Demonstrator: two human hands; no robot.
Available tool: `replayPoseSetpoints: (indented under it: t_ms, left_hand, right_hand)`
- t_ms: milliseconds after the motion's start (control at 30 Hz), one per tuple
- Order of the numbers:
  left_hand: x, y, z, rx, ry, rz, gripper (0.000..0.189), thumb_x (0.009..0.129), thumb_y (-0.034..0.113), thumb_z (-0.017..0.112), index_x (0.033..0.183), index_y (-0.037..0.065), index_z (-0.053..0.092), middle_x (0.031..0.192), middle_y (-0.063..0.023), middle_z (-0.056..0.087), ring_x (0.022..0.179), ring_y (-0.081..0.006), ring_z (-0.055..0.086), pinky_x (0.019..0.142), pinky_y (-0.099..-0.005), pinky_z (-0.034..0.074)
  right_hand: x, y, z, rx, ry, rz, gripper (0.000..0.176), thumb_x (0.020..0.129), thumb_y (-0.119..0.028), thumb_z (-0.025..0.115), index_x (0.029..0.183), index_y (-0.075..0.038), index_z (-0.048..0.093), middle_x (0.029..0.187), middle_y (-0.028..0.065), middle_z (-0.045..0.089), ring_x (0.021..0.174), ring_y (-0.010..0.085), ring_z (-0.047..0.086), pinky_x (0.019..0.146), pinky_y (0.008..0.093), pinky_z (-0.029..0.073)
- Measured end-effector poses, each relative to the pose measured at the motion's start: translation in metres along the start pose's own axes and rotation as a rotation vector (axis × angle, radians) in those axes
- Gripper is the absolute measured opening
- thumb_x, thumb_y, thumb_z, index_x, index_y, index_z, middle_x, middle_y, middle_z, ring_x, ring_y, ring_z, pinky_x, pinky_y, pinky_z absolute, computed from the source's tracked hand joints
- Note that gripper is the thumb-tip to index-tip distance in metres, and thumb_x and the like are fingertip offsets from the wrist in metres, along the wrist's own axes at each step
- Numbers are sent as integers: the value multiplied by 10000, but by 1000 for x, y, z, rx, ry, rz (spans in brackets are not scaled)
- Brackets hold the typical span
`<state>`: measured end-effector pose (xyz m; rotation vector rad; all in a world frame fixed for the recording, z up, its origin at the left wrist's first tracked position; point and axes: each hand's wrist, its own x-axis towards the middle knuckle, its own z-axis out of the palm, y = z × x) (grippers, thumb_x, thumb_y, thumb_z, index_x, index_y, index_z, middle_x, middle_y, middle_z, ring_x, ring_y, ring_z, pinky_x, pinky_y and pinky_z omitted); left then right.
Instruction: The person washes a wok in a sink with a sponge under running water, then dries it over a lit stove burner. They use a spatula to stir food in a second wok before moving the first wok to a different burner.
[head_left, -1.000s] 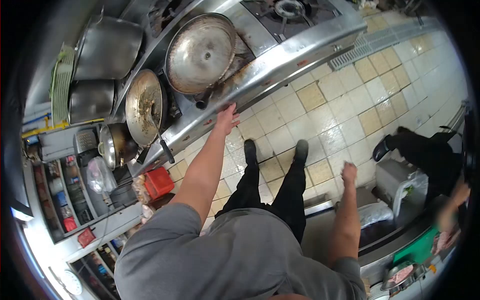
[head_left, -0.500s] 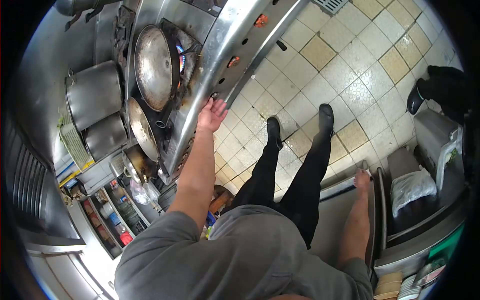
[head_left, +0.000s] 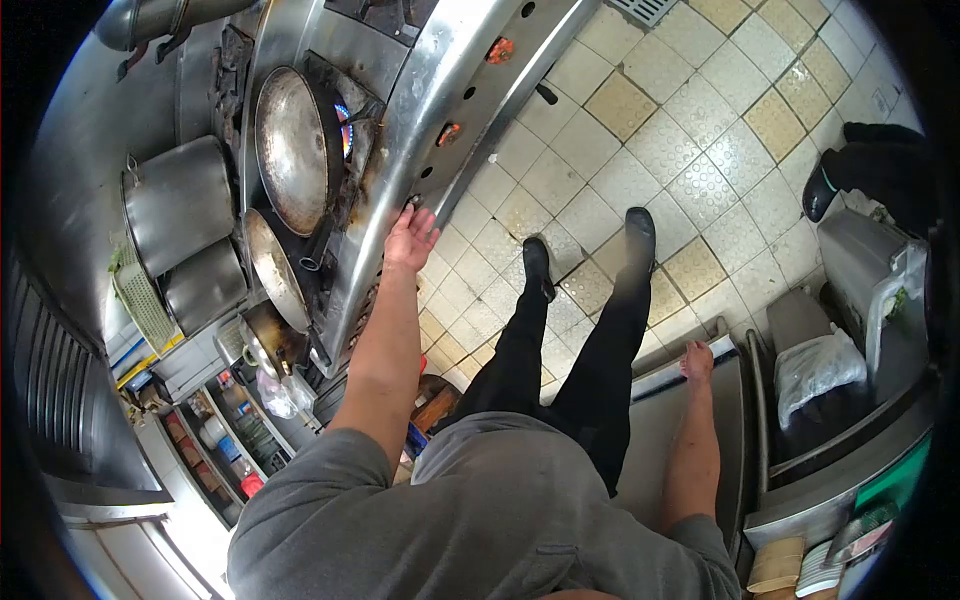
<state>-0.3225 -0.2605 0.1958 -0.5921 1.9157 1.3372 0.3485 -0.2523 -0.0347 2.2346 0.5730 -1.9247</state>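
Observation:
My left hand (head_left: 412, 240) is at the front panel of the steel stove (head_left: 395, 140). Its thumb and index finger are at a small dark knob (head_left: 414, 203), while the other fingers are loosely spread. My right hand (head_left: 697, 362), fingers curled, is by the edge of a flat metal surface (head_left: 655, 425); whatever is inside its fingers is hidden. Behind the stove panel, a large wok (head_left: 292, 150) is tilted up beside a burner with a blue flame (head_left: 346, 130). A smaller wok (head_left: 272, 265) leans nearby, its handle pointing toward the front rail.
Two tall steel pots (head_left: 180, 205) stand at the left, beside a green basket (head_left: 140, 295). Shelves of containers (head_left: 225, 440) are lower left. Grey bins (head_left: 870, 265) and another person's shoe (head_left: 820, 188) are at right. Stacked bowls (head_left: 775, 568) sit lower right on the tiled floor's (head_left: 690, 180) far side.
The view has shifted slightly, so the stove appears further left. My right hand has moved a little left along the metal edge. My left hand stays at the stove panel; the flame still burns.

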Motion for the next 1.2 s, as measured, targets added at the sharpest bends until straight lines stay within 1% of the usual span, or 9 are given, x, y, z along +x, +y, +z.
replayPoseSetpoints:
  t_ms: [300,367,467,567,667,1000,1100,1167,1200]
  left_hand:
    - [-9,3,6,25,-4,3,396,926,332,715,1232,130,567,1224,-48,630,1150,-217,583,1008,-476,423]
    - [-10,5,6,23,-12,-3,440,931,338,708,1282,130,543,1274,-54,604,1192,-223,562,1016,-473,417]
    - [-5,4,3,15,-26,-10,468,925,333,715,1281,99,520,1309,-56,596,1258,-223,536,1017,-486,410]
    - [-3,4,1,32,-30,-15,487,926,344,712,1296,98,511,1315,-52,595,1264,-221,534,1024,-488,408]
    - [-1,4,1,44,-27,-23,502,930,355,706,1311,99,504,1326,-49,592,1270,-220,532,1024,-485,407]
    - [-8,7,5,49,-22,-30,562,919,351,719,1381,137,480,1381,-51,545,1283,-231,506,1048,-483,399]
    - [-10,7,-4,31,-59,-40,549,919,343,719,1371,130,489,1359,-61,559,1258,-240,525,1032,-494,419]
    - [-2,1,-26,222,-161,-137,567,917,349,722,1382,126,485,1352,-73,563,1247,-258,536,1013,-511,437]
    - [-2,9,-44,187,-150,-114,567,917,349,722,1382,126,485,1352,-73,563,1247,-258,536,1013,-511,437]
  right_hand:
    - [-9,13,-22,-157,143,115,294,967,-270,552,1137,-41,626,641,37,561,480,148,546,383,318,421]
    - [-10,3,-21,-163,95,177,345,970,-332,575,1217,-92,592,729,34,580,569,154,582,442,326,437]
    - [-20,-10,-12,-61,63,92,264,963,-263,554,1051,-25,626,624,34,544,463,142,523,379,315,415]
    - [-16,-18,1,-34,95,58,248,966,-252,548,1029,-23,618,616,30,531,453,134,507,374,309,399]
    - [-10,-26,1,-52,-14,57,346,956,-303,577,1206,-64,600,683,42,578,529,151,568,437,328,438]
    - [-8,-41,2,-82,72,-2,271,966,-281,563,1081,-47,635,627,46,549,448,140,522,368,307,393]
    - [-6,-31,-5,-216,22,-119,275,946,-274,578,1036,-33,674,682,111,633,573,229,639,507,387,517]
    - [-24,-50,6,-702,172,-488,316,915,-286,593,1040,-18,703,859,194,719,827,326,709,768,436,560]
    - [-39,-68,14,-733,84,-435,388,883,-325,614,1104,-21,711,1074,253,703,1080,378,660,981,432,482]
